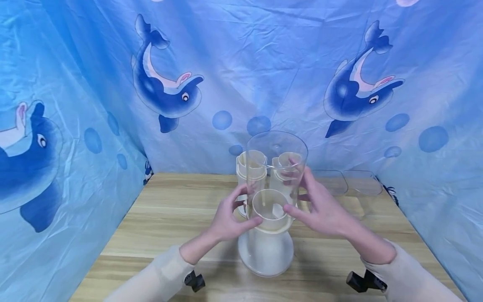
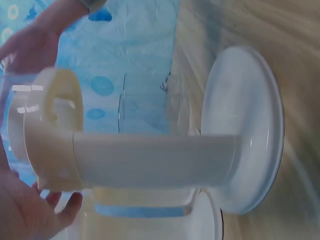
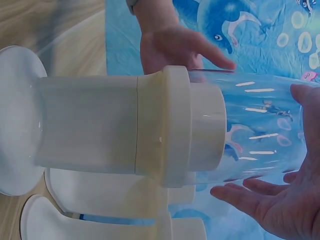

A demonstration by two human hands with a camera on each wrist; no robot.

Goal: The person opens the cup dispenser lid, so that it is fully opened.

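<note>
A tall clear cylinder (image 1: 277,144) stands upright, wide mouth up, with its lower end around the raised ring of a cream collar (image 3: 175,125). That collar tops a white stand (image 1: 266,253) with a round base. My left hand (image 1: 231,218) holds the cylinder's lower left side, thumb in front, fingers partly hidden behind it and close to the collar. From the right, my right hand (image 1: 322,205) grips the cylinder higher up, its thumb in front and fingers round the far side. In the right wrist view the cylinder wall shows between this hand's thumb and fingers.
Two similar stands, a left one (image 1: 252,165) and a right one (image 1: 277,180), are close behind the front stand, without cylinders. Clear containers (image 1: 362,182) lie at the back right of the wooden table (image 1: 170,222). A blue dolphin-print curtain (image 1: 241,54) encloses the back and sides.
</note>
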